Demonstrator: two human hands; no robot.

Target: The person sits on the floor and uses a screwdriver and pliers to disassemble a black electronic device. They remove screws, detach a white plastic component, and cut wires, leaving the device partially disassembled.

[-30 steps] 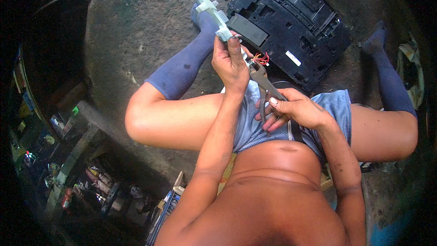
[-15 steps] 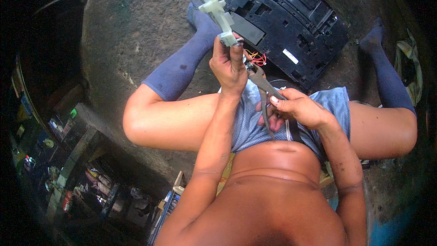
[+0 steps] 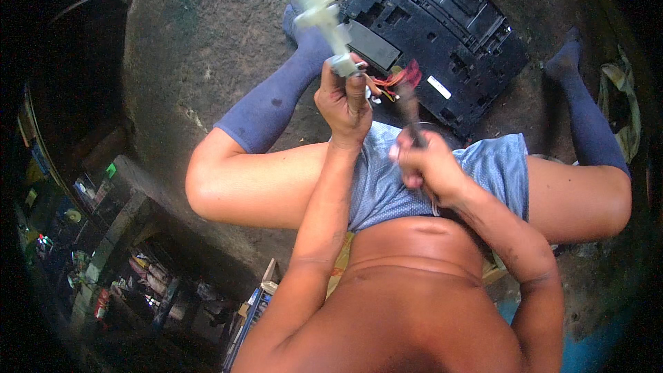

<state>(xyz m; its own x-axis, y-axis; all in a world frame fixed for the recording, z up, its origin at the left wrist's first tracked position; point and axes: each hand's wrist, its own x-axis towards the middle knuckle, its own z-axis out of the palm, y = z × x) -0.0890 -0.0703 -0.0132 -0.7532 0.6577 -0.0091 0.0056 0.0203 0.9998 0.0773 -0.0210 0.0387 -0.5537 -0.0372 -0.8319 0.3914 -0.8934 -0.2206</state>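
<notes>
Between my closed left hand's [image 3: 345, 107] fingers is the lower end of a long, pale whitish plastic part [image 3: 319, 10], blurred by motion as it sticks up and away to the left. Thin red, orange and yellow wires [image 3: 392, 83] trail to the right from beside those fingers. My right hand [image 3: 431, 166] is wrapped round the handles of metal pliers [image 3: 410, 109], whose jaws are smeared and lie near the wires. Whether the jaws grip a wire I cannot tell.
A large black plastic panel [image 3: 442, 34] with slots and a white label lies on the ground ahead, between my outstretched legs. Crumpled cloth [image 3: 620, 107] lies at the far right. Mixed clutter [image 3: 148, 273] fills a dark area at lower left.
The pliers have swung upright, their jaws away from the left fingers, and their handles are now squeezed together. The wires spread further right. The pale part has shifted slightly left.
</notes>
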